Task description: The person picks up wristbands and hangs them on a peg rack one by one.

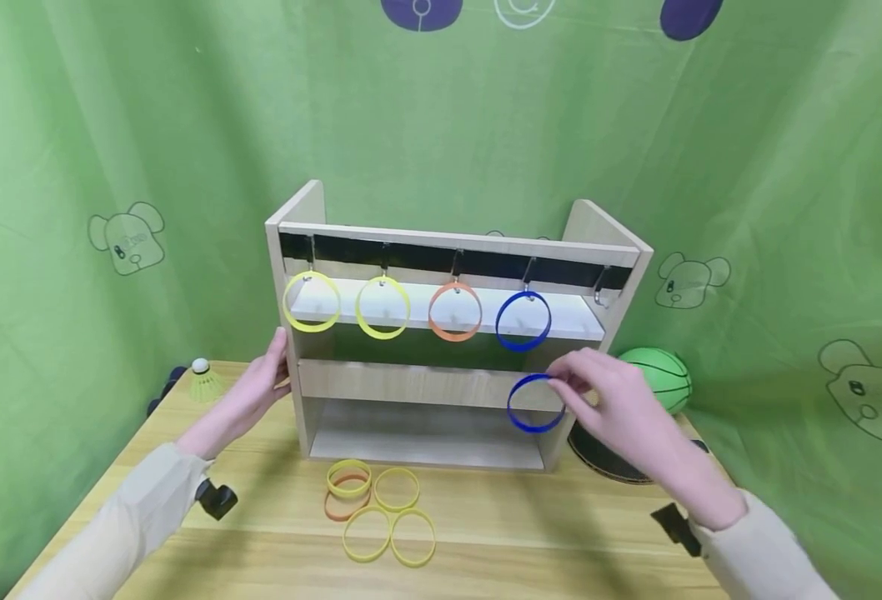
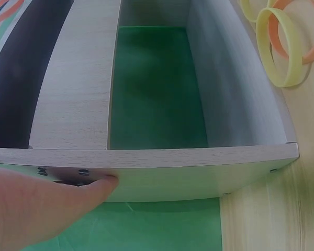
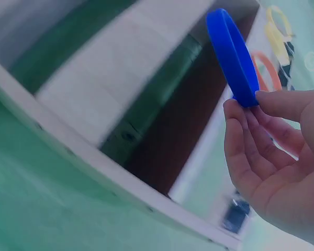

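- Right hand (image 1: 621, 400): thumb and fingertips are pinching 1 held blue ring (image 1: 534, 429) by its edge.
- That ring is hanging in the air in front of the right half of the shelf unit (image 1: 411, 383), below the hanging blue one.
- Left hand (image 1: 261, 379): is resting against the outer face of the left side panel, digits relaxed, thumb lying along the wood.
- Ring count: 10 showing. 6 yellow, 2 orange, 2 blue.
- Hooks (image 1: 598, 295): 5 are sticking out from the black strip (image 1: 418, 254). From the left, the first 4 are carrying one ring each: 2 hanging yellow rings (image 1: 383, 336), 1 hanging orange ring (image 1: 454, 337), 1 hanging blue ring (image 1: 523, 346).
- Table (image 1: 501, 533), before the unit: 4 loose yellow rings (image 1: 413, 564) and 1 loose orange ring (image 1: 347, 519) are sitting close together; one yellow is overlapping the orange.
- Sides: 1 shuttlecock (image 1: 204, 385) is standing left; 1 green ball (image 1: 658, 379) with black lines is sitting right, beside 1 dark round thing (image 1: 609, 457).
- 2 black wrist devices (image 1: 216, 500) are showing, one per arm.
- Writing: bear prints (image 1: 126, 237) are covering the green curtain (image 1: 208, 125); the left one is bearing tiny marks, too small for reading.
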Demonstrator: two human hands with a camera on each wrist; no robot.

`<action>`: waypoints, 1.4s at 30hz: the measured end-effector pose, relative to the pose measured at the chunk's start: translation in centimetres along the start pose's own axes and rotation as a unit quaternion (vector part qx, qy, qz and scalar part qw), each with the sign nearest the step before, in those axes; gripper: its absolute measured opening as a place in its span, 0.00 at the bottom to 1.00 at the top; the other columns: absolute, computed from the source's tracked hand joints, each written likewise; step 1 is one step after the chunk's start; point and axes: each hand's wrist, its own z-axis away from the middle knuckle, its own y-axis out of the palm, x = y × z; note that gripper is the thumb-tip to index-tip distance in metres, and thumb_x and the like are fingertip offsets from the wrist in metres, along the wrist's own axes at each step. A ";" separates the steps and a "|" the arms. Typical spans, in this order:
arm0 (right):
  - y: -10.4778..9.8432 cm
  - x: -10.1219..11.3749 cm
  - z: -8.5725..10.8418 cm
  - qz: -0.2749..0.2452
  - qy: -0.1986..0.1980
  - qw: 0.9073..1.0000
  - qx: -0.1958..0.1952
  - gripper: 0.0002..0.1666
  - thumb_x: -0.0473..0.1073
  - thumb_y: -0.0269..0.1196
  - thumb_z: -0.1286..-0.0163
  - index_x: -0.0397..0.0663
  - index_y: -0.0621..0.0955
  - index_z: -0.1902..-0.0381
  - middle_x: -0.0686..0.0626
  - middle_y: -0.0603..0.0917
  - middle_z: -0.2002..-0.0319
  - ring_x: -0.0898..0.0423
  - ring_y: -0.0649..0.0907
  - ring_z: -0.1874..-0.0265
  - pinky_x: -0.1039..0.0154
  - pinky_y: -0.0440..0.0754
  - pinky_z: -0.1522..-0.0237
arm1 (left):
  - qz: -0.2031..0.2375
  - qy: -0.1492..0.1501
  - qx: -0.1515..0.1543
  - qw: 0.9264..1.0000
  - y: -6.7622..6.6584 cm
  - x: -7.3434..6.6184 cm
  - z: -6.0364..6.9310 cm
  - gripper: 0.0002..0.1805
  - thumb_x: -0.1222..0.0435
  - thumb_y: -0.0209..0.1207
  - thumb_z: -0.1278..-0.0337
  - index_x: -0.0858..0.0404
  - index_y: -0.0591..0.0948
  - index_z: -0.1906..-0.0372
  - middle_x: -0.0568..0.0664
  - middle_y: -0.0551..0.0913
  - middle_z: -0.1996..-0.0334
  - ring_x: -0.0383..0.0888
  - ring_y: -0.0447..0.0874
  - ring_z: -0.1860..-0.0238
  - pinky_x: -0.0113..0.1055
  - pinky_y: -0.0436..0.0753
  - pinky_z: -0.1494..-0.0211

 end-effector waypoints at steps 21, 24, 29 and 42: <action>-6.3 -4.2 -3.8 0.072 0.079 0.992 -0.066 0.05 0.30 0.68 0.39 0.40 0.85 0.63 0.46 0.88 0.70 0.90 0.69 0.69 0.90 0.71 0.65 | 0.000 -0.005 0.003 1.000 0.0 -0.1 0.2 0.51 0.32 0.23 0.31 0.68 0.39 0.21 0.69 0.40 0.21 0.64 0.38 0.20 0.59 0.45 0.17; -6.0 -4.7 -3.6 0.075 0.089 0.992 -0.054 0.05 0.32 0.68 0.38 0.41 0.85 0.63 0.46 0.89 0.69 0.84 0.73 0.70 0.90 0.71 0.66 | 0.002 -0.004 0.003 1.000 0.0 -0.1 0.2 0.51 0.32 0.23 0.31 0.68 0.39 0.21 0.69 0.40 0.21 0.64 0.37 0.20 0.59 0.45 0.17; -5.6 -4.8 -3.2 0.079 0.099 0.991 -0.043 0.06 0.33 0.69 0.39 0.42 0.85 0.62 0.46 0.89 0.68 0.67 0.81 0.73 0.89 0.72 0.67 | 0.004 -0.001 0.001 1.000 -0.1 0.0 0.1 0.51 0.33 0.23 0.31 0.69 0.40 0.21 0.70 0.40 0.21 0.65 0.38 0.20 0.59 0.44 0.17; -5.4 -1.8 -1.2 0.069 0.056 0.993 -0.075 0.12 0.28 0.70 0.43 0.41 0.85 0.60 0.47 0.88 0.66 0.78 0.76 0.67 0.86 0.76 0.62 | 0.000 0.001 0.002 1.000 -0.1 0.0 0.0 0.51 0.33 0.22 0.31 0.70 0.40 0.22 0.69 0.40 0.21 0.65 0.38 0.20 0.59 0.45 0.18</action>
